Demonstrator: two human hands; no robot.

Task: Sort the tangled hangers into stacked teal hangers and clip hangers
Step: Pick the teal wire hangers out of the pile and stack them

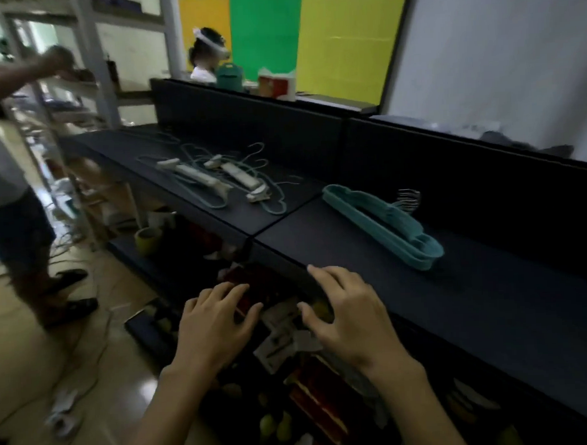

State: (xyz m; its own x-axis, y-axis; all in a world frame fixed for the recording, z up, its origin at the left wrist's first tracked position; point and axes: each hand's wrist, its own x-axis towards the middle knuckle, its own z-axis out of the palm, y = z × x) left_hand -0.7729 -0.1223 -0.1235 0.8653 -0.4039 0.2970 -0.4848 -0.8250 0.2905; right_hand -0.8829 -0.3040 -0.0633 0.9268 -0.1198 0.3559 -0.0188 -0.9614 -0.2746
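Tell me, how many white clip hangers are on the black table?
2. One clip hanger lies at the left of the tangle; the other clip hanger lies just right of it, both among thin teal wire hangers. More may hide in the blur.

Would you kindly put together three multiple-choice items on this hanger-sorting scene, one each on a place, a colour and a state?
1. Where does the stack of teal hangers lie?
A. On the dark shelf top, right of the clip hangers
B. On the floor
C. In the left hand

2. What colour are the clips of the clip hangers?
A. Red
B. Whitish
C. Black

3. What are the two hands doing?
A. Both grip hangers
B. One pinches a clip
C. Both are held open, holding nothing

Answers:
1. A: the stack rests on the dark shelf, to the right of the clip hanger pile.
2. B: the clips look pale against the thin teal wire.
3. C: the left hand and right hand have spread fingers near the shelf's front edge, with no hanger in them.
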